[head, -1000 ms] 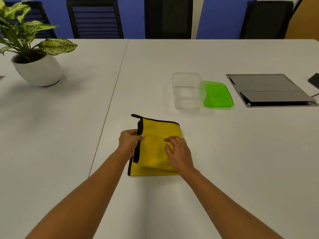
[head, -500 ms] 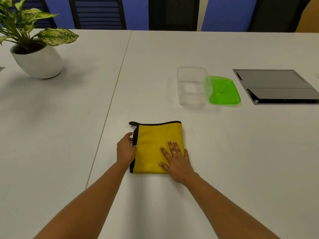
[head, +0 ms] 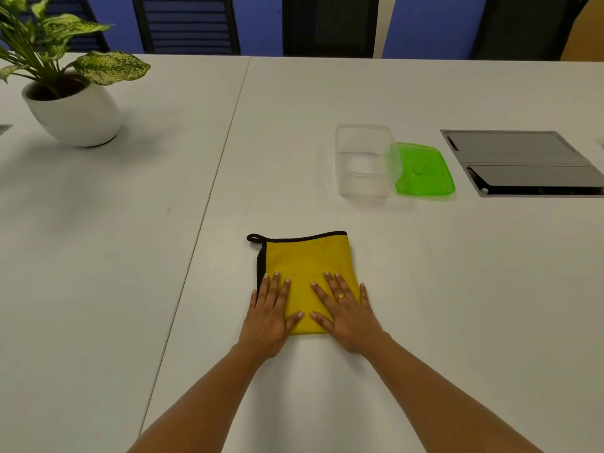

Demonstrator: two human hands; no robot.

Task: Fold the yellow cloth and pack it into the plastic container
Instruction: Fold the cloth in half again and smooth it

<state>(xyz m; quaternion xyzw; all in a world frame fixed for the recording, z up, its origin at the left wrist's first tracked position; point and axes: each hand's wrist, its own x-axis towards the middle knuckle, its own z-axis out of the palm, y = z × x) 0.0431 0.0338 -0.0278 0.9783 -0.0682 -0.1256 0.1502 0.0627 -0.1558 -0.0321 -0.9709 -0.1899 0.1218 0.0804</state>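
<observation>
Pressing flat on one folded yellow microfibre cloth with black edging point(head: 307, 266), the left hand point(head: 269, 317) and right hand point(head: 348, 317) lie side by side on its near half, fingers point(head: 333, 282) spread and extended, gripping nothing. The cloth lies on the white desk point(head: 425, 322), just right of the seam between two desk panels, with a small black hanging loop point(head: 253, 238) protruding at its far left corner. A gold ring point(head: 341, 296) is visible on one finger of the right hand.

One clear rectangular plastic container point(head: 364, 160) stands open and upright, beyond the cloth and to its right, well apart from it. One translucent green plastic lid point(head: 423, 170) lies flat just beside the container's right wall; contact cannot be determined. One grey recessed hatch panel point(head: 523, 161) sits in the desk surface further right. One variegated green plant in a rounded white ceramic pot point(head: 73, 114) stands at the far left. Four dark chair backs point(head: 186, 24) line the far edge against a blue wall.

The desk surface between cloth and container is unobstructed.
</observation>
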